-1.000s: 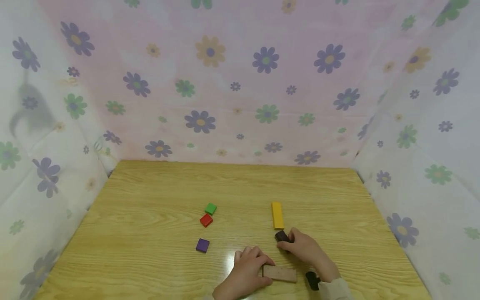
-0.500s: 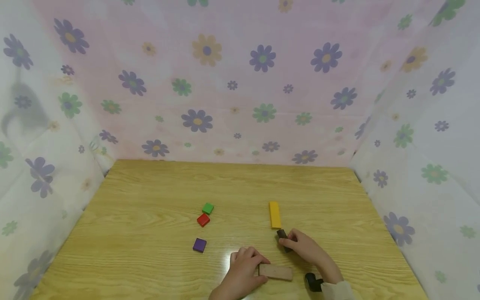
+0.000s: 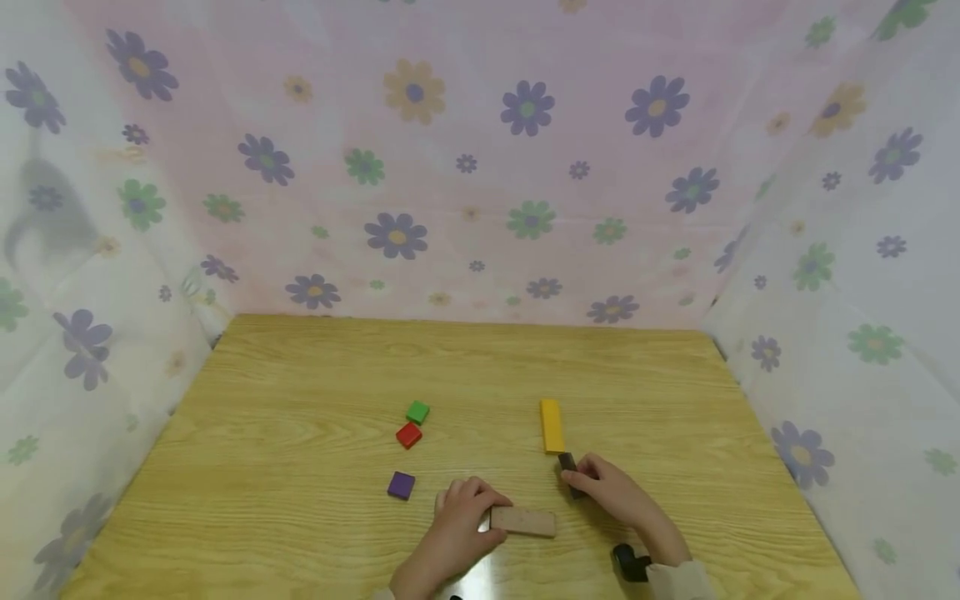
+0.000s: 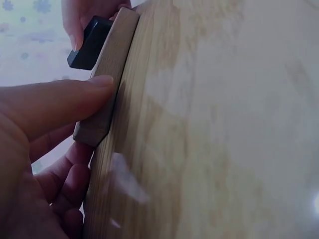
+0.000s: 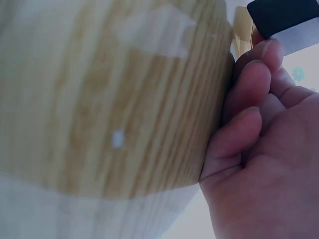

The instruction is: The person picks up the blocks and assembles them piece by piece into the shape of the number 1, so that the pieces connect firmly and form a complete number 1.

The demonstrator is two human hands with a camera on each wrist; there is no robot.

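My left hand pinches one end of a plain wooden block lying flat on the table. In the left wrist view its thumb presses the near side of that wooden block, and fingers lie behind it. My right hand grips a black block just below the yellow block. Whether the black and yellow blocks touch, I cannot tell. Right-hand fingers show beside the black block in the right wrist view, with the other fingers curled.
To the left lie a green block, a red block close against it, and a purple block nearer me. A black wrist camera sits on the right wrist. Flowered cloth encloses the back and sides.
My left hand has shifted left and slightly away from me, along with the wooden block. The right hand has turned the black block so its long side points toward the yellow one.
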